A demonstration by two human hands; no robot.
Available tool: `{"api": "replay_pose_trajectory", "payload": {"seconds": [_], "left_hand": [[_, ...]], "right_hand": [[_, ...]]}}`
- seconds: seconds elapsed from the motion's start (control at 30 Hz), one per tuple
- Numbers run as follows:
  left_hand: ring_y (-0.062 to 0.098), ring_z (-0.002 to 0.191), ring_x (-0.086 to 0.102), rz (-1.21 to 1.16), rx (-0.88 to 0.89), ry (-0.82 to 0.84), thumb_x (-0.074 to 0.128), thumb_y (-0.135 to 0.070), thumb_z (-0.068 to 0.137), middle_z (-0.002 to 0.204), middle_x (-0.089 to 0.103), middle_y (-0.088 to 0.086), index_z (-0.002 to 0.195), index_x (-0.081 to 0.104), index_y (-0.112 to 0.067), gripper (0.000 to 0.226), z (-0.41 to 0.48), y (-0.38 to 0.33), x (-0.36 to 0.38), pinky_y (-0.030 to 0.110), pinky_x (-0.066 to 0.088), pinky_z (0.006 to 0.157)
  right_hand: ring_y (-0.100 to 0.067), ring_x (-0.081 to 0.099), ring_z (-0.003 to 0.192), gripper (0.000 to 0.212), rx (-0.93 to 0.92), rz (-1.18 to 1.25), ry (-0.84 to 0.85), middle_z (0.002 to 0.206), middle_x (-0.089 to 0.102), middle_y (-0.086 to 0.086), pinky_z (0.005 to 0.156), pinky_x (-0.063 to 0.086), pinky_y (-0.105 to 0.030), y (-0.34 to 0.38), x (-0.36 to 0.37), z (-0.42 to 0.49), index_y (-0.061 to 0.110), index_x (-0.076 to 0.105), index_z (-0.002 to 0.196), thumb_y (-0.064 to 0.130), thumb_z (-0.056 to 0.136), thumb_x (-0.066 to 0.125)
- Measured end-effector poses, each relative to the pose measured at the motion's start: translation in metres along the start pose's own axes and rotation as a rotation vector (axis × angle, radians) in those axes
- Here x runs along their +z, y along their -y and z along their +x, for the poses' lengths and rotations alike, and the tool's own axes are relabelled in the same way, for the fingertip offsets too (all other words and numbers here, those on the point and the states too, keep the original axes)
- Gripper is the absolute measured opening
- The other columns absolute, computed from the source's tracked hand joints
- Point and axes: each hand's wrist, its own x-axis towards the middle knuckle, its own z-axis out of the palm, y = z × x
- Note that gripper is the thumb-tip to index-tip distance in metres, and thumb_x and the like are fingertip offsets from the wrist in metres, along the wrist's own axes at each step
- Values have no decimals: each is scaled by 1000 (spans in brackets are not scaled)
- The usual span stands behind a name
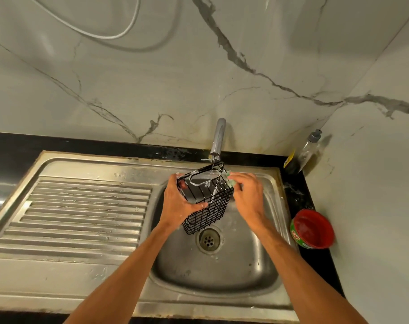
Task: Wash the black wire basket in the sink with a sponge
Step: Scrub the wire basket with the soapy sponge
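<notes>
**A:** Where was the black wire basket [208, 202] just then?

**B:** It was held up over the sink [222, 272] and tilted. Its open top faced the tap [217, 139] on the far side, and its lower end was just above the drain [208, 239]. The left hand [175, 202] gripped its left wall, with the fingers curled over the rim.

**A:** And the right hand [247, 195]?

**B:** It was closed round a green sponge [230, 178] and pressed it against the basket's far right corner. A thin stream seemed to fall from the tap into the basket, and white suds showed inside.

**A:** How would that scrub be done well?

**B:** I judged short strokes best, first along the wires and then across them, so the sponge reached the crossings. The left hand would need a firm hold, because soapy wire slips. It should also turn the basket so each wall faced the sponge. The red soap tub [313, 230] stood near on the right for more soap.
</notes>
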Motion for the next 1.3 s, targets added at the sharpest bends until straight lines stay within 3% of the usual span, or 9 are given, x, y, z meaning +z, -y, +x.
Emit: {"api": "replay_pose_trajectory", "payload": {"seconds": [0.17,0.3,0.43,0.7,0.83,0.93,1.0,1.13,1.3], "left_hand": [[13,98,60,-14,1,-8,101,-38,46,108,61,-5,117,42,-26,94,4,-10,7,3,39,80],[5,94,55,-11,-15,-25,101,-34,47,106,58,-7,119,43,-22,93,4,-13,8,10,40,79],[1,81,49,-2,8,-15,86,-4,66,90,50,-9,113,44,-12,64,1,-7,10,28,41,74],[-10,100,55,-41,34,20,101,-23,50,105,57,-14,121,45,-18,91,-7,-7,0,4,40,87],[11,111,64,-79,-13,20,100,-48,43,121,65,-6,128,44,-27,104,-5,7,-10,37,53,99],[18,115,65,-119,3,34,99,-52,45,125,65,-2,132,42,-26,107,-5,11,-15,48,53,101],[19,117,66,-198,-16,61,102,-39,48,126,64,1,135,41,-22,107,-8,8,-17,49,54,101],[19,119,64,-274,-54,134,102,-28,51,129,61,2,138,35,-19,110,-17,7,-20,45,54,103],[16,125,48,165,64,287,99,-48,44,135,46,-3,139,39,-18,116,-5,9,-35,45,44,112]], "right_hand": [[-22,60,105,37,-374,-58,156,119,71,-4,91,54,-33,44,15,-27,7,74,111,-13,80,66],[-18,61,110,37,-134,-11,11,120,70,-4,98,52,-37,35,9,-12,10,71,116,-10,86,63],[-20,58,107,42,-450,12,273,122,68,-6,95,53,-35,70,26,-37,7,73,112,-16,78,64],[-16,60,99,50,-545,-50,251,121,70,-4,83,55,-26,35,14,-39,11,74,111,-21,75,60],[-14,68,95,33,254,353,-136,102,72,0,80,59,-28,1,-7,-8,17,73,101,-10,84,64],[-25,69,97,29,627,642,-89,100,70,-1,76,59,-33,-15,0,6,18,68,97,-7,91,57],[-19,65,92,29,729,827,-15,103,68,-1,74,54,-31,-8,9,8,19,65,93,-5,94,51],[-6,51,88,29,796,884,44,91,62,11,103,31,-41,8,17,10,18,64,99,-3,98,44],[-20,58,99,25,667,788,47,104,64,-1,88,44,-39,7,24,6,21,62,101,5,101,43]]}}
